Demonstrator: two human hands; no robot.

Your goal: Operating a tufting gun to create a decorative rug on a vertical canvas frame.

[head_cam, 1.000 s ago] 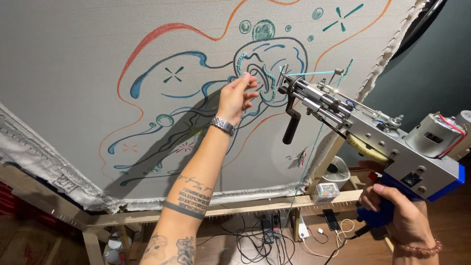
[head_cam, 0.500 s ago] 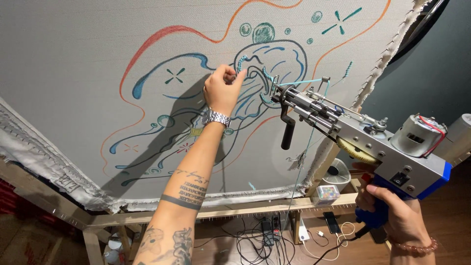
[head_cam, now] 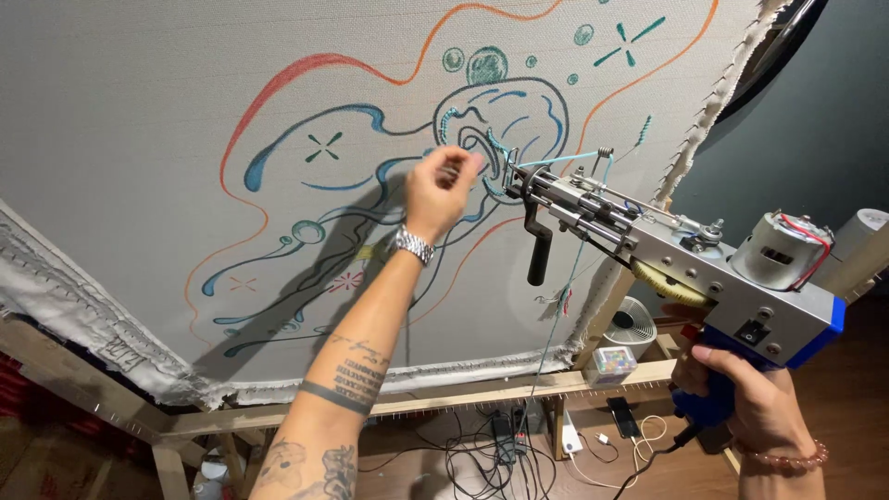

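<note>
A grey cloth (head_cam: 139, 120) is stretched on a wooden frame (head_cam: 444, 400), with a drawing in blue, red, orange and green lines on it. My left hand (head_cam: 443, 190) is raised against the drawn shape in the middle, fingers pinched close to the cloth; whether it pinches yarn I cannot tell. My right hand (head_cam: 741, 398) grips the blue handle of a metal tufting gun (head_cam: 667, 255). The gun's tip (head_cam: 512, 174) touches the cloth just right of my left fingers. A light blue yarn (head_cam: 567, 268) runs through the gun and hangs down.
Below the frame lie tangled cables and a power strip (head_cam: 505, 444) on a wooden floor, with a phone (head_cam: 622, 418) and a box of coloured bits (head_cam: 611, 363). A small white fan (head_cam: 634, 324) stands behind the frame at right. Dark wall at right.
My left hand has shifted along the cloth and now sits right beside the gun's tip. The gun has come a little nearer to the middle shape.
</note>
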